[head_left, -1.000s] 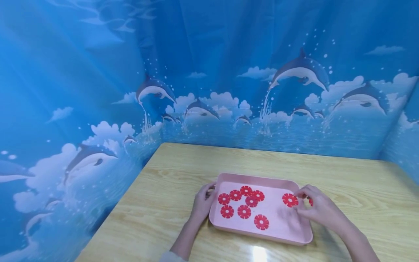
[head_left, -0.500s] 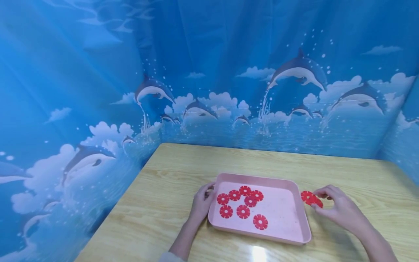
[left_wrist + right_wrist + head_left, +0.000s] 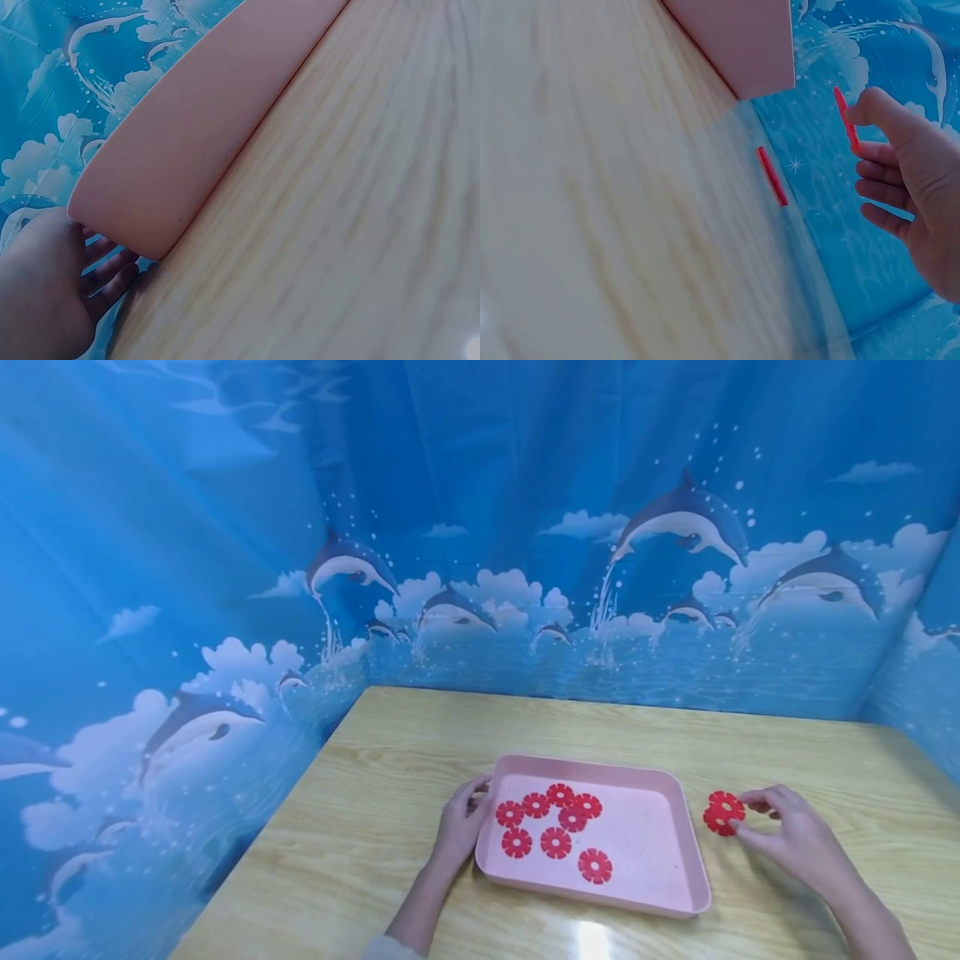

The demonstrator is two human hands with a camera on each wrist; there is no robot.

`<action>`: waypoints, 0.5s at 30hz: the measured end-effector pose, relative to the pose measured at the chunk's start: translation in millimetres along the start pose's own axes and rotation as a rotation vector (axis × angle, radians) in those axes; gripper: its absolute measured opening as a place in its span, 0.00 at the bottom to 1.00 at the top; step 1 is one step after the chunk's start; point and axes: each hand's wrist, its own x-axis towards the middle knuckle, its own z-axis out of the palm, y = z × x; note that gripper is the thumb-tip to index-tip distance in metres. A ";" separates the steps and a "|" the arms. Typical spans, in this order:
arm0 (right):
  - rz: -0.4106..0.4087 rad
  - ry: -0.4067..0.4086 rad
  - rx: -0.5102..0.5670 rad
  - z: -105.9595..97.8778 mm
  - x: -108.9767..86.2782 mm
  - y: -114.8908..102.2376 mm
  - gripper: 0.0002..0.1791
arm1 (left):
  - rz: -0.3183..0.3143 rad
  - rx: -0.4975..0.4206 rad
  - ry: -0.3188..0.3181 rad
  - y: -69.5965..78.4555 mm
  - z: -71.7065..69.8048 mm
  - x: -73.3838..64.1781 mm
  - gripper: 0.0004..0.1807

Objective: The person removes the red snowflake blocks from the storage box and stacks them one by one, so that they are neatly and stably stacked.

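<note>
Beyond the right end of a pink tray (image 3: pixel 600 906), my right hand (image 3: pixel 798 835) pinches a red snowflake disc (image 3: pixel 846 120) between thumb and index finger. The disc is held edge-on in the right wrist view. A second red snowflake disc (image 3: pixel 772 176) lies on the table below it, and the two overlap in the head view. My left hand (image 3: pixel 459 822) rests against the tray's left end, with relaxed fingers (image 3: pixel 112 277) at the corner in the left wrist view. Several more red snowflake discs (image 3: pixel 556 842) lie inside the tray, mostly in its left half.
The wood-grain table (image 3: pixel 420 735) carries the tray near its front. Behind and to the sides hangs a blue backdrop (image 3: pixel 480 527) printed with dolphins and clouds. A bright reflection shows on the table in front of the tray.
My right hand has carried the pinched snowflake disc rightward out of the tray, over the disc on the table. The left hand stays at the tray's left end.
</note>
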 end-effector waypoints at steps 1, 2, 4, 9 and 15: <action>0.005 -0.001 -0.002 0.9 -0.6 1.4 0.20 | 0.000 0.000 -0.001 -0.1 -0.1 0.2 0.18; 0.012 -0.002 -0.004 2.1 -1.4 2.7 0.20 | 0.002 0.003 -0.002 -0.3 -0.1 0.3 0.18; 0.035 -0.010 -0.009 5.0 -2.8 4.8 0.20 | 0.001 0.007 -0.005 -0.7 -0.3 0.4 0.18; 0.058 -0.022 -0.013 13.2 -5.8 11.2 0.20 | -0.004 0.008 -0.009 -0.8 -0.5 0.3 0.18; 0.053 0.002 -0.024 20.1 -10.5 16.4 0.20 | 0.004 0.010 -0.003 -0.6 -0.3 0.0 0.18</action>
